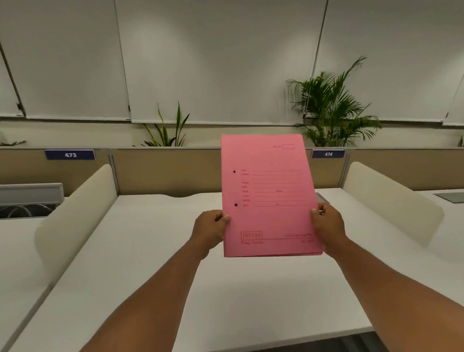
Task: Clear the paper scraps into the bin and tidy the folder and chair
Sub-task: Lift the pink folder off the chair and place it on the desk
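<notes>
Where white table point(147, 265) ran between cream side dividers point(75, 217), beige partition point(167, 170) stood behind with blue number plates 473 point(70, 155) and 474 point(328, 154); potted plants point(332, 105) and lowered white blinds point(204, 55) beyond. Left hand point(210, 229) closed on left edge of pink folder point(267, 196), thumb on front; right hand point(328, 226) closed on right edge likewise. Folder held upright above table, shut, two punch holes near left edge. Printed text on cover too blurred to read; fingers behind folder hidden.
</notes>
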Motion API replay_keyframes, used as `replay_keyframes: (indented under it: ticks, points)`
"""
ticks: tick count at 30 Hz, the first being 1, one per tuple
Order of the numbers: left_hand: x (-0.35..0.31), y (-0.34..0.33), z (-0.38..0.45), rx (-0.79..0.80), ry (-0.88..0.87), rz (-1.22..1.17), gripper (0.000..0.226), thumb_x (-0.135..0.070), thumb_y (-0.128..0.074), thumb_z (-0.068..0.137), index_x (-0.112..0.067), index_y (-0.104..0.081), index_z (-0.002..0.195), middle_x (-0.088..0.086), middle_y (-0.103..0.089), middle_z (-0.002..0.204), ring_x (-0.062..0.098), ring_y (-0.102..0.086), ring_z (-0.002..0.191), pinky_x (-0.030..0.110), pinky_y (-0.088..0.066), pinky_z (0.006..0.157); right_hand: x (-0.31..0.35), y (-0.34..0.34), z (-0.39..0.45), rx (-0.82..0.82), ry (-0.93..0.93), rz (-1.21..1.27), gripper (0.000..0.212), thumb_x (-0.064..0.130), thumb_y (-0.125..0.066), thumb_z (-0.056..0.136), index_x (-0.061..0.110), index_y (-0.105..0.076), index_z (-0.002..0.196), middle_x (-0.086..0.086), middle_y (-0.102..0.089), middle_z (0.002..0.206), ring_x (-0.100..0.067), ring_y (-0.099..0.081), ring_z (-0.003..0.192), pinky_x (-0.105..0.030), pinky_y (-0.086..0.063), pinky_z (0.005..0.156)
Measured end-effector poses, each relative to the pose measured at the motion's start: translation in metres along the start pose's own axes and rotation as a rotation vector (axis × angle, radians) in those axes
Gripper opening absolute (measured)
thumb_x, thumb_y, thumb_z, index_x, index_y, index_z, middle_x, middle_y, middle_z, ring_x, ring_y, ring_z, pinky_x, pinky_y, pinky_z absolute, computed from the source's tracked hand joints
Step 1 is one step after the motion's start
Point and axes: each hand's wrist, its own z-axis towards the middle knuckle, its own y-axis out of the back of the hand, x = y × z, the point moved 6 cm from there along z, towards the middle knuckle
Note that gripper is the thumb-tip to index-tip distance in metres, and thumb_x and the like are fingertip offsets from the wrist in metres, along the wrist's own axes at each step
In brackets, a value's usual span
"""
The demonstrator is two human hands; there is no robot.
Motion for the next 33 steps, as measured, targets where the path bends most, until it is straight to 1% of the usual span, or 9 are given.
replay_keyframes:
  ticks: [3, 6, 8, 13, 17, 20, 26, 30, 33]
  points:
    - [0.012, 0.015, 0.012, -0.031, 0.019, -0.003, 0.030, -0.019, -0.050, 0.096, 0.007, -0.065, 0.095, 0.023, -0.069, 0.098, 0.024, -0.056, 0.075, 0.050, -0.054, 0.078, 0.006, -0.024, 0.009, 0.021, 0.011, -0.002, 0.028, 0.017, -0.045, 0.096, 0.005, -0.061, 0.117, -0.015, -0.066, 0.111, -0.035, -0.062, 0.101, -0.051, -0.053, 0.089]
    - [0.024, 0.023, 0.026, -0.039, 0.039, -0.008, 0.027, -0.019, -0.050, 0.097, 0.002, -0.067, 0.095, 0.017, -0.071, 0.096, 0.023, -0.060, 0.076, 0.042, -0.056, 0.070, 0.006, -0.048, 0.019, 0.043, 0.002, 0.013, 0.027, 0.017, -0.046, 0.096, 0.007, -0.061, 0.115, -0.014, -0.066, 0.110, -0.034, -0.063, 0.101, -0.052, -0.053, 0.090]
    - [0.032, 0.027, 0.036, -0.041, 0.056, -0.013, 0.026, -0.019, -0.049, 0.097, -0.001, -0.068, 0.094, 0.016, -0.071, 0.096, 0.024, -0.062, 0.078, 0.039, -0.056, 0.068, 0.005, -0.064, 0.026, 0.056, -0.001, 0.026, 0.026, 0.017, -0.046, 0.095, 0.007, -0.061, 0.114, -0.014, -0.067, 0.109, -0.034, -0.063, 0.100, -0.052, -0.053, 0.089]
    - [0.053, 0.035, 0.069, -0.082, 0.106, 0.006, 0.026, -0.020, -0.050, 0.097, -0.003, -0.069, 0.095, 0.014, -0.072, 0.095, 0.035, -0.066, 0.091, 0.049, -0.057, 0.079, -0.003, -0.104, 0.052, 0.092, -0.025, 0.052, 0.026, 0.014, -0.046, 0.093, 0.008, -0.062, 0.113, -0.014, -0.068, 0.107, -0.034, -0.064, 0.099, -0.052, -0.054, 0.089]
    - [0.071, 0.032, 0.105, -0.096, 0.146, 0.029, 0.026, -0.021, -0.049, 0.098, -0.005, -0.069, 0.092, 0.012, -0.072, 0.093, 0.030, -0.066, 0.084, 0.046, -0.057, 0.077, -0.013, -0.138, 0.087, 0.129, -0.042, 0.048, 0.027, 0.015, -0.046, 0.094, 0.009, -0.063, 0.114, -0.012, -0.068, 0.107, -0.032, -0.064, 0.098, -0.048, -0.054, 0.087]
    - [0.088, 0.031, 0.136, -0.118, 0.182, 0.052, 0.027, -0.021, -0.050, 0.097, -0.001, -0.068, 0.092, 0.013, -0.072, 0.092, 0.032, -0.066, 0.087, 0.048, -0.056, 0.078, -0.025, -0.167, 0.116, 0.156, -0.059, 0.045, 0.026, 0.015, -0.047, 0.094, 0.011, -0.063, 0.114, -0.010, -0.068, 0.107, -0.030, -0.064, 0.098, -0.047, -0.053, 0.088]
    - [0.127, 0.023, 0.203, -0.201, 0.247, 0.083, 0.027, -0.023, -0.055, 0.095, -0.002, -0.069, 0.085, 0.010, -0.072, 0.085, 0.031, -0.068, 0.085, 0.048, -0.056, 0.078, -0.053, -0.226, 0.177, 0.223, -0.103, 0.018, 0.026, 0.015, -0.047, 0.095, 0.011, -0.063, 0.115, -0.008, -0.067, 0.110, -0.026, -0.060, 0.096, -0.034, -0.045, 0.080]
    - [0.155, 0.016, 0.247, -0.254, 0.293, 0.116, 0.026, -0.024, -0.056, 0.094, -0.004, -0.070, 0.082, 0.008, -0.072, 0.081, 0.028, -0.067, 0.077, 0.043, -0.056, 0.074, -0.076, -0.267, 0.216, 0.263, -0.137, 0.007, 0.028, 0.013, -0.046, 0.094, 0.009, -0.063, 0.116, -0.008, -0.067, 0.110, -0.026, -0.060, 0.097, -0.034, -0.046, 0.081]
    - [0.181, 0.009, 0.278, -0.273, 0.345, 0.141, 0.028, -0.023, -0.057, 0.094, -0.004, -0.068, 0.078, 0.008, -0.071, 0.077, 0.026, -0.062, 0.070, 0.036, -0.049, 0.066, -0.097, -0.299, 0.241, 0.301, -0.179, -0.009, 0.028, 0.014, -0.045, 0.095, 0.010, -0.063, 0.116, -0.008, -0.068, 0.109, -0.026, -0.061, 0.095, -0.033, -0.046, 0.079]
